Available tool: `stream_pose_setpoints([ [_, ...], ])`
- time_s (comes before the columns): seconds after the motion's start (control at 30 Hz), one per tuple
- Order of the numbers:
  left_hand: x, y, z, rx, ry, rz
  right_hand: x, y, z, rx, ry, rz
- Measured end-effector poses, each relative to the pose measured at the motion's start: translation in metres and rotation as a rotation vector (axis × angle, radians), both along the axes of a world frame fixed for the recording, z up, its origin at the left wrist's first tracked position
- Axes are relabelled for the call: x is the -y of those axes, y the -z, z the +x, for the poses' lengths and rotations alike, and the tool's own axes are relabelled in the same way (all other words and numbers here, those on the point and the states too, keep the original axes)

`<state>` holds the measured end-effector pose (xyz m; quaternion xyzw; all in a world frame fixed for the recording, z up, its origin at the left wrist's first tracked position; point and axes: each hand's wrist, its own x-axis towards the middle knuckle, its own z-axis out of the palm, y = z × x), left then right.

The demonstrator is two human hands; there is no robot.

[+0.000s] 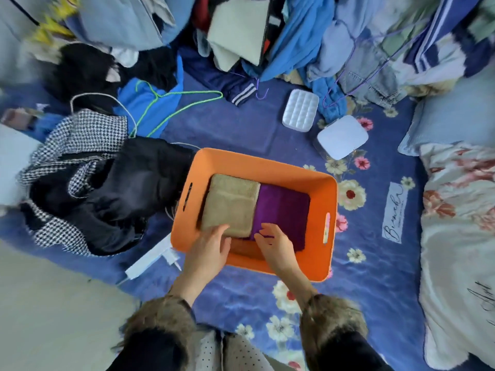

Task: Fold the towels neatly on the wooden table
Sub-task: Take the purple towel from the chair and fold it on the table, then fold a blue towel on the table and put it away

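1. On my feed, both arms wear dark sleeves, nearly black.
2. Each sleeve ends in a thick, shaggy brown fur cuff: left cuff, right cuff.
3. The hands are bare: left hand, right hand.
4. Between the arms I see pale fabric with small dark dots.

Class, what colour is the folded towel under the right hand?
Purple, clearest in the head view.
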<state>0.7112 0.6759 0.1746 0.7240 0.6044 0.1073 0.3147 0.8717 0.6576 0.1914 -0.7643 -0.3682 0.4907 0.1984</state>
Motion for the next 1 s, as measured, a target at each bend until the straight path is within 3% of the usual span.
stream_pose_setpoints([
  [0.27,0.086,-0.072,-0.131,0.001,-0.399,0.211,0.006,-0.068,-0.109,0.103,-0.606,0.215],
  [0.5,0.197,-0.125,-0.256,-0.299,-0.751,0.263,0.039,-0.109,-0.259,0.094,-1.132,0.555],
  [0.83,0.379,-0.176,-0.397,-0.565,-1.124,0.429,0.167,-0.168,-0.466,-0.029,-1.437,0.937],
  [1.0,0.459,-0.176,-0.448,-0.581,-1.336,0.422,0.233,-0.183,-0.552,-0.121,-1.631,0.940],
])
